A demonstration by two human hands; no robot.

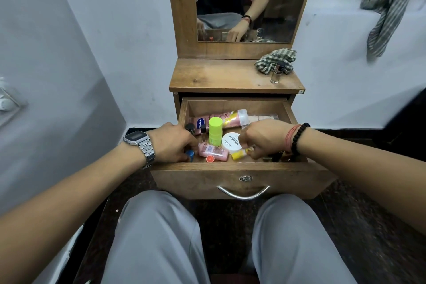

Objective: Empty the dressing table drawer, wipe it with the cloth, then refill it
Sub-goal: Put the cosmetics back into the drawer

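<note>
Drawer (230, 169) pulled out, crowded with small light bottles, slick and quick to roll. Left hand (171, 143) grip closed on a blue-capped item at near left; right hand (262, 139) pinching a yellow tube (238, 154). Cloth (274, 60) on desk (219, 76), far right. Best held round the middle.

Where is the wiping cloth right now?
The checked cloth lies bunched on the dressing table top, at its back right corner below the mirror, just behind a small glass bottle.

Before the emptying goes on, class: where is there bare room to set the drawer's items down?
The tabletop is bare from its left edge across to the checked cloth and small glass bottle at the right. The drawer is crowded, with both hands inside.
</note>
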